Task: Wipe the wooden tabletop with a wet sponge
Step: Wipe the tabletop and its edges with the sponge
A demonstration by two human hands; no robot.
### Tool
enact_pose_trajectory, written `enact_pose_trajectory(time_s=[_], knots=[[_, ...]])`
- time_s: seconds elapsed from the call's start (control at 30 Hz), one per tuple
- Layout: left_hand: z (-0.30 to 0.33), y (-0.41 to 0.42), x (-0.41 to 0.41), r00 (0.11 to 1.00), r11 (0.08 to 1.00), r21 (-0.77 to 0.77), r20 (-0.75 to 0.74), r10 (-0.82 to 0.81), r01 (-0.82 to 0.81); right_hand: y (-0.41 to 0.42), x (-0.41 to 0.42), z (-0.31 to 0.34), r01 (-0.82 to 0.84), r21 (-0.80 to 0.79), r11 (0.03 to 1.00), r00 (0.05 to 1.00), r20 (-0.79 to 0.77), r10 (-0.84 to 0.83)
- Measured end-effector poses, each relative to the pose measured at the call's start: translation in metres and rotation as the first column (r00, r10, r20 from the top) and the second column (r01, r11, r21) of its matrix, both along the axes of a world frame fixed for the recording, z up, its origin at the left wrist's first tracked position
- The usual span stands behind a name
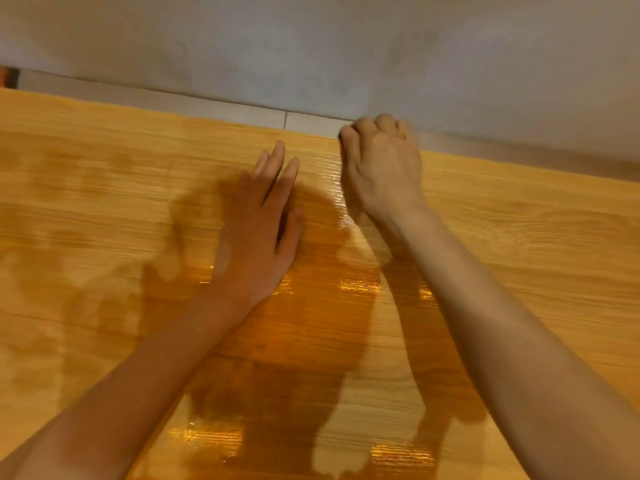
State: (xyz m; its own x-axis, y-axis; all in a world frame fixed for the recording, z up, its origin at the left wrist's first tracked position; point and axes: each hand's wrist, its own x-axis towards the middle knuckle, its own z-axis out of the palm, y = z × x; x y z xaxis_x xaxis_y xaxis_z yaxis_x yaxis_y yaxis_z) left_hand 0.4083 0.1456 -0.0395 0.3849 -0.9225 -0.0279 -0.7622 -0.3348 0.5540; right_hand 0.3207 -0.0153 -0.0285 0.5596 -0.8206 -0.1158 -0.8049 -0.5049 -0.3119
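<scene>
The wooden tabletop (519,244) fills the view, with dark wet streaks and shiny patches through its middle and left. My left hand (256,233) lies flat on the wet wood, fingers straight and pointing away from me. At the table's far edge my right hand (381,168) is curled into a fist. It grips the sponge (341,134), which is almost wholly hidden under the fingers. Only a small dark sliver shows at the fist's left.
A pale wall (311,46) rises just behind the table's far edge, with a light strip (207,103) running between them. A small reddish object (7,77) sits at the far left by the wall. The tabletop's right part looks dry.
</scene>
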Motion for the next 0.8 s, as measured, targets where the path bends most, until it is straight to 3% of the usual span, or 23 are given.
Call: enact_pose_trajectory(time_s=[0.1,0.23,0.33,0.47,0.57,0.8], knots=[[0.005,0.011,0.015,0.998,1.000,-0.006,-0.051,-0.023,0.023,0.020,0.056,-0.001,-0.104,0.051,0.993,0.992,0.084,0.099],[0.009,0.039,0.047,0.996,1.000,-0.011,-0.088,0.013,-0.014,0.002,0.046,0.002,-0.196,0.123,0.973,0.979,0.079,0.187],[0.007,0.067,0.084,0.996,0.998,-0.015,-0.056,0.068,-0.069,-0.019,0.005,0.009,-0.072,0.193,0.979,0.997,0.032,0.067],[0.002,0.103,0.139,0.991,0.990,-0.028,-0.021,0.134,-0.135,-0.024,-0.010,0.018,0.065,0.172,0.983,0.995,-0.083,-0.052],[-0.001,0.122,0.165,0.987,0.988,-0.013,0.031,0.156,-0.156,-0.010,0.027,0.018,0.060,0.166,0.984,0.991,-0.129,-0.039],[-0.009,0.127,0.171,0.979,0.988,0.005,0.135,0.155,-0.157,0.054,0.161,0.006,-0.071,0.100,0.992,0.994,-0.078,0.079]])
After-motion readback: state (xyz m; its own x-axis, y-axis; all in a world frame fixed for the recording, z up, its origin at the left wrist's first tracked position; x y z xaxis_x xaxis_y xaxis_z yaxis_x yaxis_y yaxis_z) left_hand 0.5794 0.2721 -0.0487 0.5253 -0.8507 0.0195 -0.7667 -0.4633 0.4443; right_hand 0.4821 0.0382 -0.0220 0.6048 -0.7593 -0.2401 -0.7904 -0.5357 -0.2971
